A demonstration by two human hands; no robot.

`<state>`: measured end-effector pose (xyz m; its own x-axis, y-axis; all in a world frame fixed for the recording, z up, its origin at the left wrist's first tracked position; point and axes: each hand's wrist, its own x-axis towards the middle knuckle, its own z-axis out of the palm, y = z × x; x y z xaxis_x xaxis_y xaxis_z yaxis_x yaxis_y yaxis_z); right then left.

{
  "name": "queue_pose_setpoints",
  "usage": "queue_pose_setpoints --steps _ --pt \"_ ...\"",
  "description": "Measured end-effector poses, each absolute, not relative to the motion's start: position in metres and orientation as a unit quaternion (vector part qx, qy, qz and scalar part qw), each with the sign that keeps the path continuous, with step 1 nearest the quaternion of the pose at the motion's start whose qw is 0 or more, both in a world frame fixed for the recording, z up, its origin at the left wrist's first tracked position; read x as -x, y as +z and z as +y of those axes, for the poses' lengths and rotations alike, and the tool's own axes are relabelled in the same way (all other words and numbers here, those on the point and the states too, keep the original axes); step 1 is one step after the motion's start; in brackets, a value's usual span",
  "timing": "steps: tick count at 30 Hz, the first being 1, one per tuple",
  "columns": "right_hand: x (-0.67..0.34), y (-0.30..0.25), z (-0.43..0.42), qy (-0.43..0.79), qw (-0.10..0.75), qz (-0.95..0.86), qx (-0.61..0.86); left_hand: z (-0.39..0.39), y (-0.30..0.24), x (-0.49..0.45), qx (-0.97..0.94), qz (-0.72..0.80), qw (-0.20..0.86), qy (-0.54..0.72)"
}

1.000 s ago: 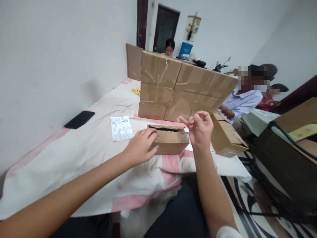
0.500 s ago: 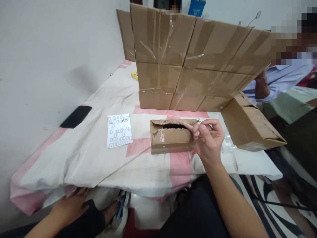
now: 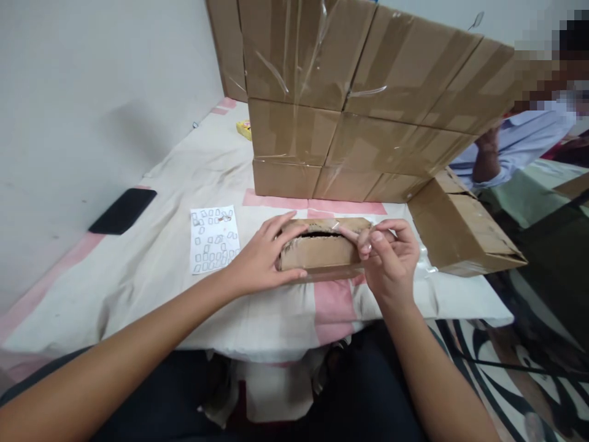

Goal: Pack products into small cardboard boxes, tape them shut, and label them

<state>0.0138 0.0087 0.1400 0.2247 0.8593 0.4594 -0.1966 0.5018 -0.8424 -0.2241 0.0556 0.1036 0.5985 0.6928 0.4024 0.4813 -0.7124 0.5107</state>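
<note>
A small brown cardboard box with a torn slot in its top lies on the white and pink cloth. My left hand grips its left end, fingers curled over the top edge and thumb along the front. My right hand is at the box's right end, fingers pinched together on something thin and shiny that I cannot make out, just over the slot's right edge.
A wall of taped cardboard boxes stands behind. An open box lies on its side at the right. A white sheet with small printed shapes and a black phone lie left. A person in a light blue shirt sits behind right.
My left hand came up from below the table edge and took hold of the small box's left end. My right hand stayed pinched at the right end. The view moved closer.
</note>
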Motion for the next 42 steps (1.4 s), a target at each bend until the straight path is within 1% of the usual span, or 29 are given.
queue_pose_setpoints --steps 3,6,10,14,19,23,28,31,34,39,42 --pt "-0.015 0.143 0.006 0.399 0.701 -0.485 0.338 0.038 0.09 0.228 -0.878 0.36 0.101 0.3" --pt "-0.014 0.146 0.003 0.433 0.687 -0.476 0.337 0.011 0.092 0.231 -0.874 0.369 0.037 0.313" --pt "-0.008 0.148 0.0 0.453 0.676 -0.474 0.337 -0.011 0.097 0.223 -0.893 0.326 -0.005 0.311" --pt "0.0 0.153 -0.004 0.452 0.675 -0.482 0.327 -0.026 0.096 0.207 -0.89 0.331 -0.049 0.31" --pt "0.008 0.164 -0.008 0.458 0.672 -0.484 0.324 -0.032 0.102 0.197 -0.903 0.333 -0.059 0.265" --pt "0.011 0.166 -0.006 0.468 0.668 -0.468 0.341 -0.024 0.103 0.195 -0.908 0.318 -0.012 0.272" --pt "0.007 0.152 0.002 0.525 0.609 -0.404 0.437 -0.019 0.105 0.195 -0.907 0.304 0.048 0.289" --pt "0.001 0.143 0.001 0.529 0.603 -0.386 0.456 -0.014 0.114 0.199 -0.887 0.321 0.15 0.295" --pt "-0.004 0.141 -0.004 0.529 0.606 -0.394 0.445 -0.001 0.123 0.204 -0.849 0.36 0.242 0.302" --pt "-0.009 0.147 -0.011 0.542 0.621 -0.411 0.388 0.022 0.125 0.206 -0.793 0.418 0.334 0.293" --pt "-0.011 0.149 -0.013 0.562 0.613 -0.422 0.362 0.025 0.127 0.206 -0.767 0.409 0.399 0.292"
